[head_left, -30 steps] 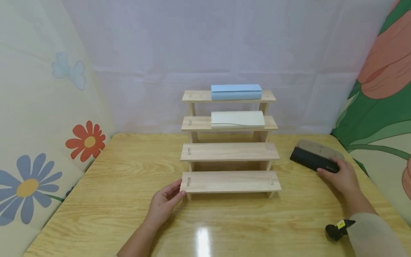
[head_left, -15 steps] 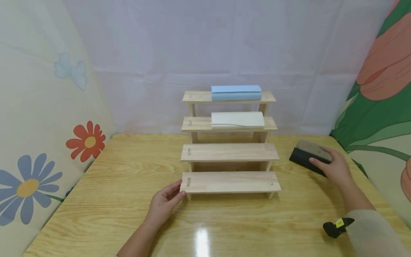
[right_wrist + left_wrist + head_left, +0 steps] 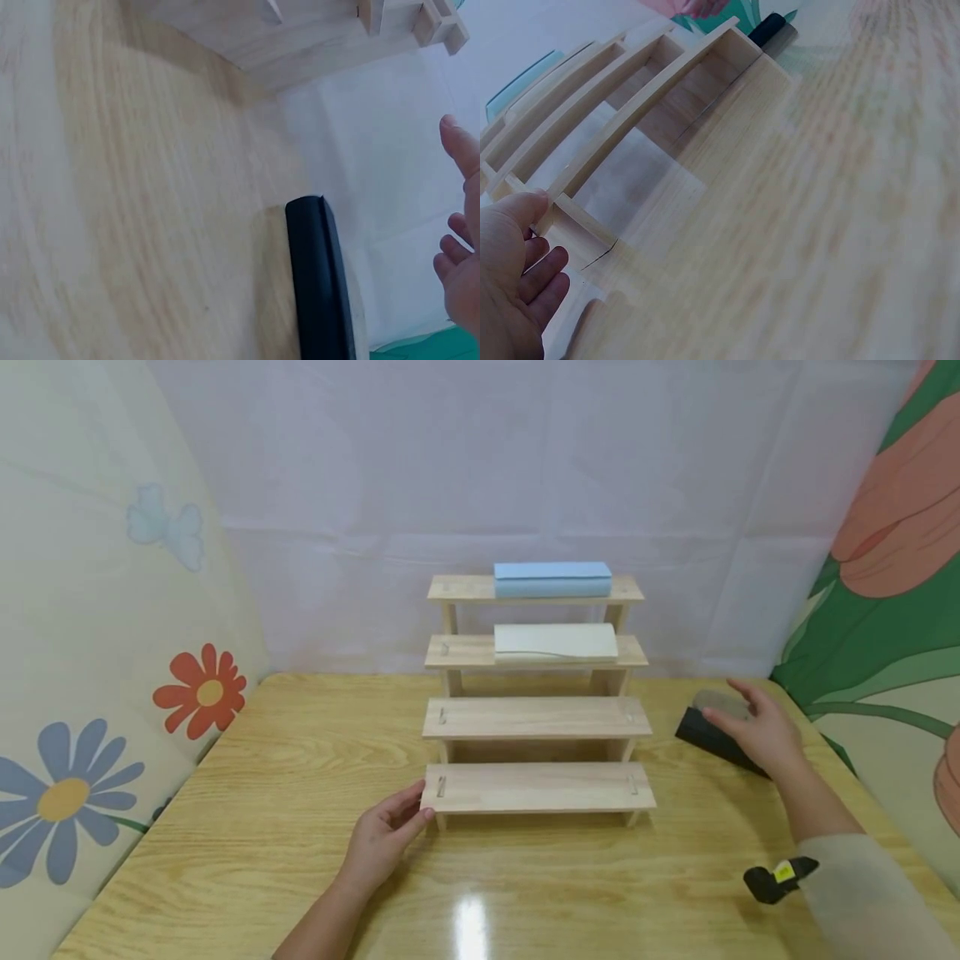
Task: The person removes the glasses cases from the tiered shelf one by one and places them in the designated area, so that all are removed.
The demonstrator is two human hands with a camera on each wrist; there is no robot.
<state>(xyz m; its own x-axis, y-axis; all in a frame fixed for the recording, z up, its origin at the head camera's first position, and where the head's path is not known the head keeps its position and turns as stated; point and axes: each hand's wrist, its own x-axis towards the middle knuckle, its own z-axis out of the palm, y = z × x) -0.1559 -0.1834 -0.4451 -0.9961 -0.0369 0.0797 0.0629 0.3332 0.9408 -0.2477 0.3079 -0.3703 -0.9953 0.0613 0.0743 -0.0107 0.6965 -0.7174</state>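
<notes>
A four-tier stand of pale wood point(image 3: 540, 789) stands mid-table. My left hand point(image 3: 378, 843) holds the left end of its lowest step between thumb and fingers. In the left wrist view the thumb lies on that step's corner and the other fingers curl loosely below. My right hand point(image 3: 768, 735) is raised over a black glasses case point(image 3: 708, 739), thumb and fingers spread with nothing between them. Behind the black case lies a grey-brown case point(image 3: 712, 698), partly hidden by the hand. The right wrist view shows the black case point(image 3: 319, 277) apart from the hand.
A light blue glasses case point(image 3: 552, 580) sits on the top step, and a cream one point(image 3: 555, 643) on the step below. A white cloth point(image 3: 360, 527) hangs behind the wood-grain table point(image 3: 300, 760). A small black device point(image 3: 780, 878) is at the right sleeve.
My right hand has left the black case's right end, moving left and up while its fingers opened out. The left hand stays at the stand.
</notes>
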